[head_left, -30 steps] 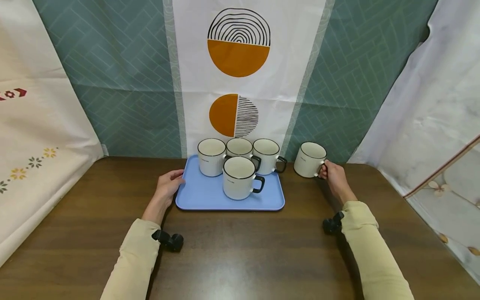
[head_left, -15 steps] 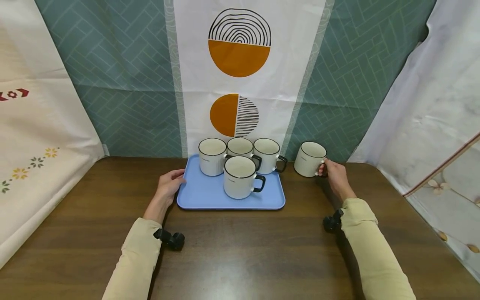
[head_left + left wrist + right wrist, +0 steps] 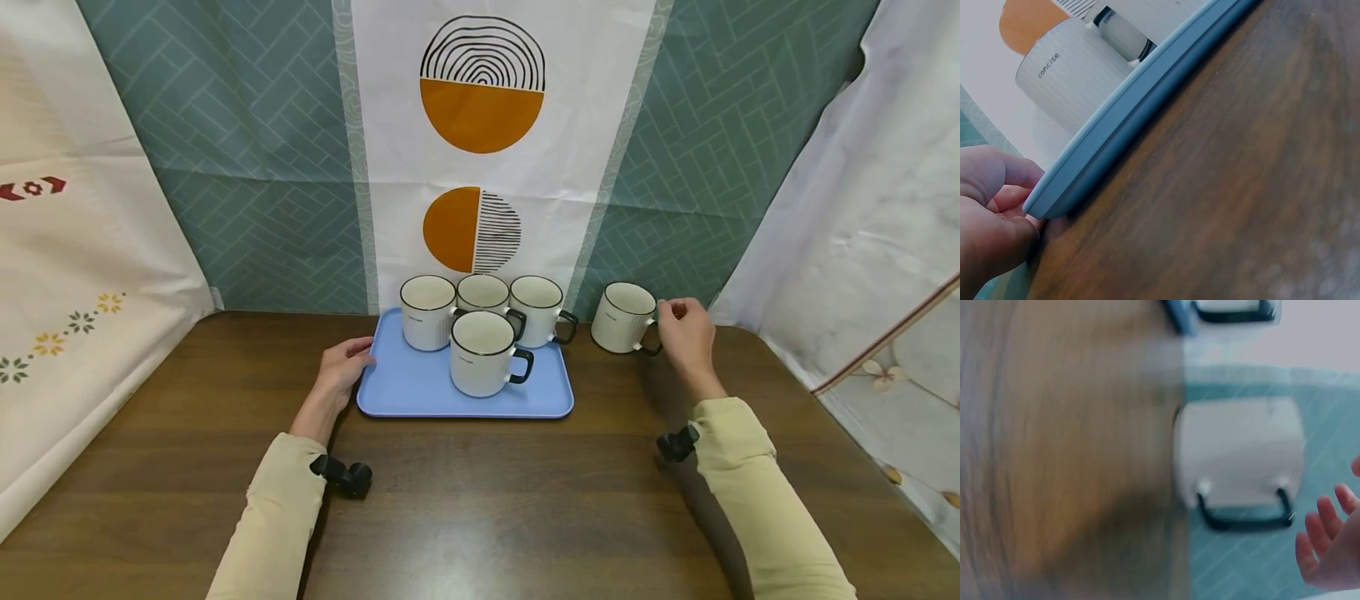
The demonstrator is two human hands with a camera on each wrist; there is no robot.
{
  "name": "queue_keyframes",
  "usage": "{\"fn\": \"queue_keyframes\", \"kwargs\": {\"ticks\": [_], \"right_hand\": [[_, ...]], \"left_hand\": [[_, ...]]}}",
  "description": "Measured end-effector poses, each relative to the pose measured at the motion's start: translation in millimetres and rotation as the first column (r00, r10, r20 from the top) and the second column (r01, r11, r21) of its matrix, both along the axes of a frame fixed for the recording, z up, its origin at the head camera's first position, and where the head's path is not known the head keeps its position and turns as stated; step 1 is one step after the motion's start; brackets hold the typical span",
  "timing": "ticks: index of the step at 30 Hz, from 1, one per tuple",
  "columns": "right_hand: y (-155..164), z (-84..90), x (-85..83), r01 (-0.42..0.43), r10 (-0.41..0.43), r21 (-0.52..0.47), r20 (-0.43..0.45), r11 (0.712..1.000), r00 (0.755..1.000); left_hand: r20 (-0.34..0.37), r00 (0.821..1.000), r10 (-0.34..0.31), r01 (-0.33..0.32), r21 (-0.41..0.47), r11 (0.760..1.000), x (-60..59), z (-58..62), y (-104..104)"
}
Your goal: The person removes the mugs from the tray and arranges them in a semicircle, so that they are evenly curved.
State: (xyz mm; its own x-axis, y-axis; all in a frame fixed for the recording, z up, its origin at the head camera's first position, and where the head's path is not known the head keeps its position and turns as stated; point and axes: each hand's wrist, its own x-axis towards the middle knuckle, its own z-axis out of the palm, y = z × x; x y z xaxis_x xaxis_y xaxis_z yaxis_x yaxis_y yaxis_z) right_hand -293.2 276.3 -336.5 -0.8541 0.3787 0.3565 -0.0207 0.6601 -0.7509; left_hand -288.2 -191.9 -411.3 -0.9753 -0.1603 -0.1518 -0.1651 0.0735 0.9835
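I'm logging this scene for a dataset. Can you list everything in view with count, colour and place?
Mugs on tray: four, white with black rims and handles, three in a back row, one in front.
Lone mug: one, same style, on the table right of the tray, handle toward the right hand.
Tray: one, light blue, centre of the table.
Table: one, dark brown wood.
Backdrop cloths: teal herringbone with a white panel of orange and black half circles; pale cloths at both sides.
Wrist cameras: two, black, on beige sleeves.
Left hand: grips the tray's left edge.
Right hand: open, beside the lone mug's handle, apart from it.
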Motion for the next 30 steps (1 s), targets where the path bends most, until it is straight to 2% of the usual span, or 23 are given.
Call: {"fn": "queue_keyframes", "kwargs": {"ticks": [6, 8, 10, 13, 18, 22, 24, 26, 30], "right_hand": [[-28.9, 9.8, 14.6, -0.137, 0.137, 0.019, -0.013, 0.990, 0.991], [-40.0, 10.1, 19.7, -0.196, 0.196, 0.034, 0.009, 0.980, 0.981], [-51.3, 9.2, 23.7, -0.281, 0.280, 0.022, 0.037, 0.960, 0.959], [-66.9, 4.9, 25.9, -0.430, 0.433, -0.056, 0.087, 0.901, 0.897], [-88.8, -4.4, 24.2, -0.605, 0.633, -0.206, 0.117, 0.769, 0.765], [-100.1, -11.9, 23.0, -0.692, 0.717, -0.187, 0.172, 0.697, 0.675], [-105.6, -15.1, 23.6, -0.723, 0.739, -0.161, 0.209, 0.672, 0.640], [-111.4, -17.4, 24.6, -0.744, 0.753, -0.144, 0.230, 0.652, 0.616], [-123.6, -21.7, 23.5, -0.759, 0.771, -0.154, 0.215, 0.632, 0.599]], "left_hand": [[0.001, 1.000, -0.003, 0.003, 0.009, 1.000, 0.3, 0.9, 0.7], [0.005, 1.000, -0.005, 0.005, 0.013, 1.000, 0.0, 0.9, 0.9], [0.010, 1.000, -0.002, 0.002, 0.018, 1.000, -0.2, 0.7, 0.9], [0.014, 1.000, 0.000, 0.000, 0.018, 1.000, -0.1, 0.5, 0.5], [0.026, 1.000, -0.003, 0.002, 0.010, 1.000, 0.3, -0.1, -1.4], [0.027, 1.000, -0.003, 0.002, 0.011, 1.000, 0.7, -0.7, -1.6], [0.024, 1.000, -0.005, 0.005, 0.012, 1.000, 0.6, -1.2, -1.2], [0.017, 1.000, -0.007, 0.006, 0.018, 1.000, 0.7, -1.3, -0.6], [-0.008, 1.000, -0.018, 0.019, 0.018, 1.000, 0.2, -0.9, -0.6]]}}
